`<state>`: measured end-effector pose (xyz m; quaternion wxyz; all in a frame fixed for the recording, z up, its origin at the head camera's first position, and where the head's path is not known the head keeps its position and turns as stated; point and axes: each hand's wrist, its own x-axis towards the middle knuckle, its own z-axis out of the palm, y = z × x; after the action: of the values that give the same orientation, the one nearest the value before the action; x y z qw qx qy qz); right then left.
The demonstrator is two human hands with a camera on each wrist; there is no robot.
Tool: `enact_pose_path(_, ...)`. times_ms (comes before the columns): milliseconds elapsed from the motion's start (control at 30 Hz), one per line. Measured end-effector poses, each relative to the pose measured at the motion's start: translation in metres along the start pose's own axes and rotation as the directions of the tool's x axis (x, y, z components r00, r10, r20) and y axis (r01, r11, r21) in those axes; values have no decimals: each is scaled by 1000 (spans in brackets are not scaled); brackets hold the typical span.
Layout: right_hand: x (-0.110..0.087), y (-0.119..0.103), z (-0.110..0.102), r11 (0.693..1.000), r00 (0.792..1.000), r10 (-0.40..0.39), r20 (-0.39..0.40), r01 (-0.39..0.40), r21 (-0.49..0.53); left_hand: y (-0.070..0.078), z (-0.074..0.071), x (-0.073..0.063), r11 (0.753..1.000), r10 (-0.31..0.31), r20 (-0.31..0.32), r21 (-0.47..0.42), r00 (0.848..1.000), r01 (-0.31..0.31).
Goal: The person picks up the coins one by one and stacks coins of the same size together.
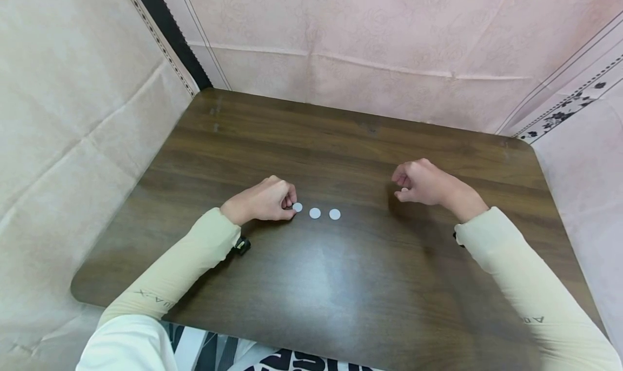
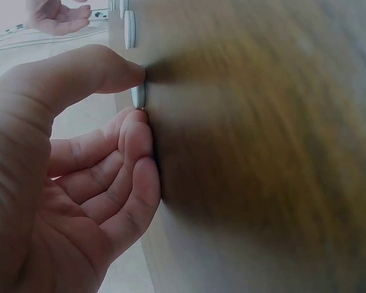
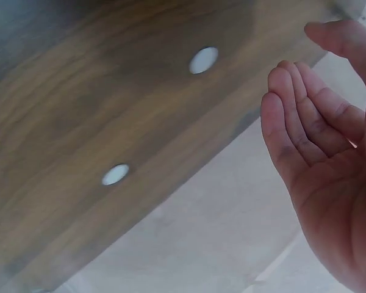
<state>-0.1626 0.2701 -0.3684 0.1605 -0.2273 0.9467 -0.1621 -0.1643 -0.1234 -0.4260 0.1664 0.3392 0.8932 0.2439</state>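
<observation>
Three small white discs lie in a short row on the brown table in the head view. At the row's left end, my left hand (image 1: pixel 266 200) pinches a white disc (image 1: pixel 297 207) at its edge between thumb and fingers. The middle disc (image 1: pixel 315 213) and the right one (image 1: pixel 335 214) lie just beyond the fingertips. In the left wrist view, the held disc (image 2: pixel 138 96) stands flat against the tabletop. To the right, my right hand (image 1: pixel 424 183) hovers with thumb and bent fingers apart. A white disc (image 3: pixel 204 60) and another (image 3: pixel 115 174) lie near it in the right wrist view.
The wooden table (image 1: pixel 292 138) has rounded corners. Pale patterned cloth (image 1: pixel 370 46) hangs behind it and more cloth (image 1: pixel 58 144) covers the left side. A small dark device (image 1: pixel 242 245) sits at the left wrist.
</observation>
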Motion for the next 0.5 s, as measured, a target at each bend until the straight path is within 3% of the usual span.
enact_pose_path(500, -2, 40, 14, 998, 998, 55, 1, -55, -40, 0, 0, 1, 1000, 6, -8, 6, 1000, -6)
